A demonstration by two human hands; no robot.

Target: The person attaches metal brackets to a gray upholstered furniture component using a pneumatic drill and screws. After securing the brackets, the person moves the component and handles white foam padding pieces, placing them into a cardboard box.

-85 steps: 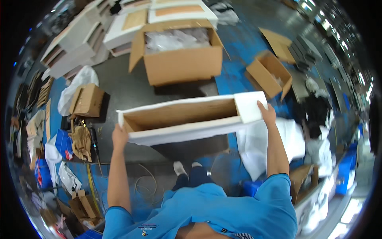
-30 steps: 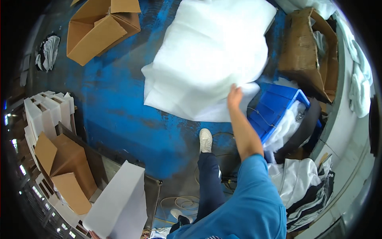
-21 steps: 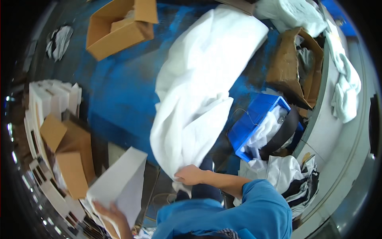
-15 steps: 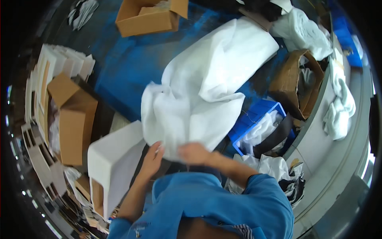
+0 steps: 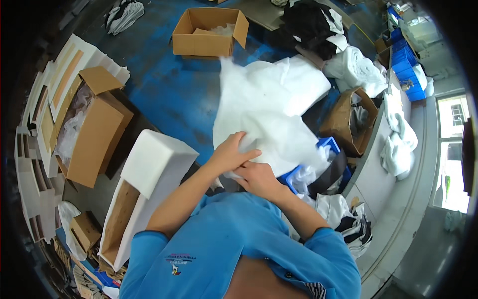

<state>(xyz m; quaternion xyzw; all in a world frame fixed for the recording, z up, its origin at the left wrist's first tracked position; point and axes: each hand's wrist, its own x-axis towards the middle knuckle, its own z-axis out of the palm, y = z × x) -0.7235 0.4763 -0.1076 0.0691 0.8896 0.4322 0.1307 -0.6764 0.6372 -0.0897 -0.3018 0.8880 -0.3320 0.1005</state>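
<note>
A large, soft white sheet of batting (image 5: 271,124) spreads out in front of me, its far part lying over the blue-stained floor and its near edge raised at my waist. My left hand (image 5: 230,152) has its fingers bent over that edge, with the thumb pointing to the right. Close beside it, almost touching, my right hand (image 5: 258,177) pinches the same edge from below. Some fingertips are hidden in the folds. To the left of my forearm stands a white foam-covered wooden frame (image 5: 159,159), hollow at its near end.
Open cardboard boxes stand at the far side (image 5: 203,46), on the left (image 5: 94,144) and on the right (image 5: 351,122). A blue crate (image 5: 328,144) with white and dark material sits by the low wall. White batting rolls (image 5: 356,70) and black-and-white cloth (image 5: 343,219) lie to the right.
My hands have come together and moved farther out with the batting's near edge. The sheet has billowed and spread toward the right, over part of the blue crate. My view has tilted up.
</note>
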